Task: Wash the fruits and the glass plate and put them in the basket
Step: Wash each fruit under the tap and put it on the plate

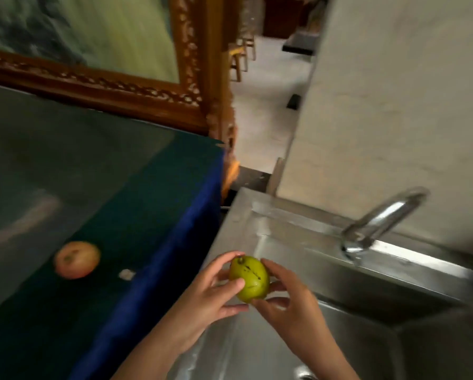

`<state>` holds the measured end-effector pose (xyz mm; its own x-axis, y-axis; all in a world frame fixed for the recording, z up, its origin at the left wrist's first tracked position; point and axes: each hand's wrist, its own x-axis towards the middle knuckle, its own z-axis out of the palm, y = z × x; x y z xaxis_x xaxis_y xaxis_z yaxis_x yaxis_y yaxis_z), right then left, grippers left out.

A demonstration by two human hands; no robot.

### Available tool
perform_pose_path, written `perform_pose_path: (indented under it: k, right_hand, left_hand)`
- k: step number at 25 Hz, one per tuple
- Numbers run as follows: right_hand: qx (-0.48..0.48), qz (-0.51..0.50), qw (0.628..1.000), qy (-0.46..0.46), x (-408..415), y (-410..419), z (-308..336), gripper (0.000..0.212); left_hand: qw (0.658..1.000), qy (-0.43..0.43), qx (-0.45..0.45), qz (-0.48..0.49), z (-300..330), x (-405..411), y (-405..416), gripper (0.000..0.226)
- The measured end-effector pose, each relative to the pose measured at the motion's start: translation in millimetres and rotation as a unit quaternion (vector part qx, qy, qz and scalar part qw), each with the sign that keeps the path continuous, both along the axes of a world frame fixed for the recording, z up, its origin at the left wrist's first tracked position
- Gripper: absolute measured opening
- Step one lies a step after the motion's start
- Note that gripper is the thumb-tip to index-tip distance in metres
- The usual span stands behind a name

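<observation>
A green mango-like fruit with dark streaks is held between both hands over the left edge of the steel sink. My left hand grips its left side with thumb and fingers. My right hand cups its right side and underside. A reddish-yellow apple lies on the glass-topped table to the left, apart from both hands. The faucet curves over the sink at the right; no water stream is visible. No glass plate or basket is in view.
A blue cloth drapes the table's side next to the sink. A small white scrap lies near the apple. A carved wooden picture frame leans behind the table. A pale wall rises behind the sink; the drain shows at the bottom.
</observation>
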<state>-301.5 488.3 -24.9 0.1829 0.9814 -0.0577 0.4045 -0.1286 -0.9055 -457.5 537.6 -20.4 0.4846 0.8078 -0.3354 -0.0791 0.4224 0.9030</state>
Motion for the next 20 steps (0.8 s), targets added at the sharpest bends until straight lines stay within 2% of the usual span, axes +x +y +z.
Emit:
perform_pose_path:
  k: [4, 6, 8, 10, 12, 14, 17, 20]
  right_hand:
    - [-0.047, -0.041, 0.998, 0.025, 95, -31, -21, 0.055]
    - [-0.063, -0.105, 0.991, 0.061, 140, -40, -32, 0.045]
    - [-0.067, -0.227, 0.963, 0.126, 183, -43, -43, 0.031]
    - [-0.092, -0.309, 0.915, 0.241, 210, -37, -51, 0.02]
    - [-0.144, -0.304, 0.873, 0.352, 220, -21, -57, 0.021]
    - [-0.181, -0.272, 0.849, 0.415, 219, 1, -62, 0.016]
    - [-0.203, -0.284, 0.825, 0.445, 213, 23, -62, 0.026]
    - [-0.242, -0.275, 0.819, 0.442, 214, 34, -54, 0.019]
  left_hand:
    - [0.998, -0.048, -0.047, -0.012, -34, 98, -19, 0.044]
    - [0.995, -0.067, -0.075, 0.007, -48, 134, -26, 0.037]
    - [0.992, -0.074, -0.095, 0.033, -61, 160, -27, 0.035]
    - [0.989, -0.081, -0.112, 0.056, -71, 175, -26, 0.04]
    - [0.985, -0.089, -0.128, 0.076, -79, 185, -24, 0.045]
    - [0.982, -0.089, -0.138, 0.098, -84, 188, -22, 0.04]
    - [0.981, -0.08, -0.138, 0.113, -84, 189, -18, 0.037]
    - [0.983, -0.065, -0.128, 0.119, -83, 188, -15, 0.038]
